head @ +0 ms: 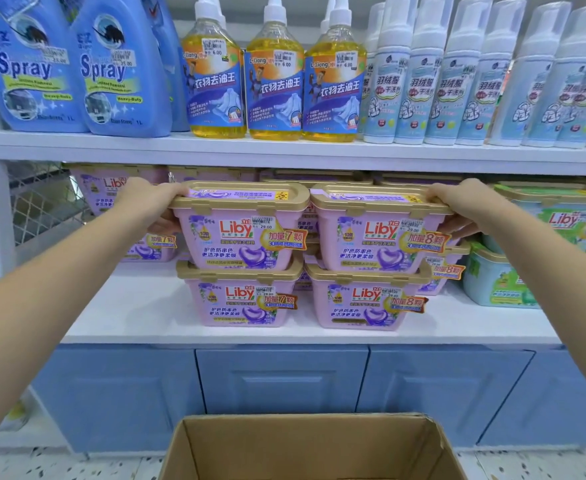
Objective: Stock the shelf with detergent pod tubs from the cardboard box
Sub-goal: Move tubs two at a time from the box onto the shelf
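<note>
Cardboard box gapes below; left hand and right hand, fingers clamped on two side-by-side tubs' outer ends, likely carry both as one onto the shelf.

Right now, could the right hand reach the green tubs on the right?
Probably yes: the green tubs sit just beside the right hand, nothing between, but it grips the upper right pink tub.
</note>
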The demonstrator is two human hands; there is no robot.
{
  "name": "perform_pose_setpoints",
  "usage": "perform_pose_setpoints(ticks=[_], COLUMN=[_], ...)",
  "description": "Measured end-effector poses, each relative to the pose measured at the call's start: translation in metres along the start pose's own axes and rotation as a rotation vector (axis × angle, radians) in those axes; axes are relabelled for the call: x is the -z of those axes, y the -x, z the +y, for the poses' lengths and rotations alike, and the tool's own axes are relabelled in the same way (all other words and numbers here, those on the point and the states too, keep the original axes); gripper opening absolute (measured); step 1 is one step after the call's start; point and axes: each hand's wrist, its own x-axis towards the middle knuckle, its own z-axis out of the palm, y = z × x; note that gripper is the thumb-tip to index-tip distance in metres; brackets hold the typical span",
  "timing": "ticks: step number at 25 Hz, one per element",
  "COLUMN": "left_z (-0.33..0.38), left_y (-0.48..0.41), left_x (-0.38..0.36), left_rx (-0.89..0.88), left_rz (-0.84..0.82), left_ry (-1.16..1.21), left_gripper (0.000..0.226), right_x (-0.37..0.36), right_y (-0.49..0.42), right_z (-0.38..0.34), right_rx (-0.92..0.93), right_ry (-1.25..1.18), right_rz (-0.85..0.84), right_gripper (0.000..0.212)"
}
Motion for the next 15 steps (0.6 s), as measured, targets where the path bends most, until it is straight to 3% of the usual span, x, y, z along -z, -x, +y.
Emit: perform_pose_setpoints(ticks=[6,10,12,15], left_z=[-0.015,-0.072,-0.106,-0.141], left_y=[0.025,0.058,0.072,0.074], left_x=[-0.005,-0.025,-0.037,-0.054], left_rx=[-0.053,-0.269,-0.297,-0.214], left_rz=[0.037,0.14,0.108,0.065], left_ry=[0.231,0.171,0.067,-0.016], left_gripper=[0.038,0.044,0.07,0.097], right_x=[-0.004,-0.026,-0.05,-0.091], right_y=[0.009,0.045,0.055,0.061], right_z=[0.025,0.09,0.125,0.155], right_rx=[0.112,0.251,0.265,0.239], right_ry=[-0.237,-0.479,-0.415,-0.245], right_rz=[0.089,0.153,0.157,0.053], right_gripper=[0.053,0.077,0.072,0.047])
